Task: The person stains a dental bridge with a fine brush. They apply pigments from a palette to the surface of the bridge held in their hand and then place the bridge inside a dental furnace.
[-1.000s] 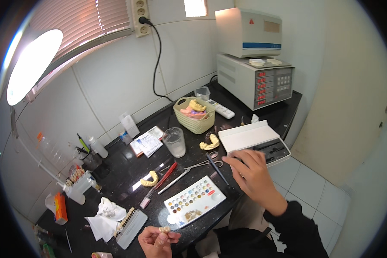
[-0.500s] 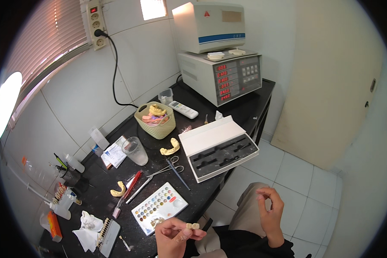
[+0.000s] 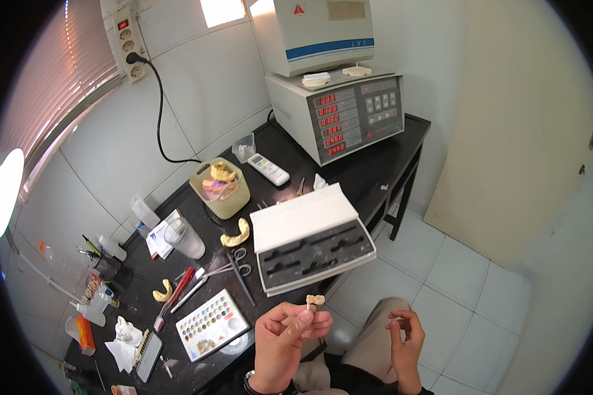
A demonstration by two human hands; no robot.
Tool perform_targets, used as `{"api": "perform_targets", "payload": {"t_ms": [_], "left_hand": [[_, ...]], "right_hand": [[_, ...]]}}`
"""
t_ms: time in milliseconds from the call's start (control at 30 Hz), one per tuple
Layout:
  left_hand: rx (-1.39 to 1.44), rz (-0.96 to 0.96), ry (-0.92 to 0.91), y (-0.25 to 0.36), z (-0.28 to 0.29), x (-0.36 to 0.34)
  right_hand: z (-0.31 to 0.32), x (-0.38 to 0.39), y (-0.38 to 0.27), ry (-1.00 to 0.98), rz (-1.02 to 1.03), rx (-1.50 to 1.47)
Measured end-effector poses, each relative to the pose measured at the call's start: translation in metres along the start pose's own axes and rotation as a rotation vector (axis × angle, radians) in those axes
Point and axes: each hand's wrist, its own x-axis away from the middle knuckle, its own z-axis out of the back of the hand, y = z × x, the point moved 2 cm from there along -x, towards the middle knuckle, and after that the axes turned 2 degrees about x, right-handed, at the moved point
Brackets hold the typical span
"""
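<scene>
Hovering past the black counter (image 3: 375, 171) edge over open tiled floor (image 3: 468, 283), left hand (image 3: 286, 336) pinches a small cream tooth-shaped piece on a pin (image 3: 314, 301); right hand (image 3: 405, 336) loosely curled, empty.

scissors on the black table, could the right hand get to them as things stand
Probably yes. The right hand is free and open, and the scissors lie uncovered, though the left hand, holding a small tooth piece, sits between them.
</scene>
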Motion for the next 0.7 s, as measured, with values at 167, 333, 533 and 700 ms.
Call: {"api": "perform_targets", "payload": {"t_ms": [167, 333, 533, 700], "left_hand": [[0.042, 0.029, -0.022, -0.001, -0.047, -0.037], [-0.023, 0.068, -0.020, -0.003, -0.082, -0.078], [-0.003, 0.133, 0.001, -0.002, -0.121, -0.117], [0.028, 0.181, -0.005, 0.025, -0.164, -0.133]], "right_hand": [[0.005, -0.074, -0.042, -0.016, 0.071, -0.122], [0.017, -0.151, -0.076, -0.023, 0.163, -0.180], [0.022, -0.193, -0.092, -0.115, 0.049, -0.156], [0.044, -0.213, -0.125, -0.088, -0.125, -0.172]]}}
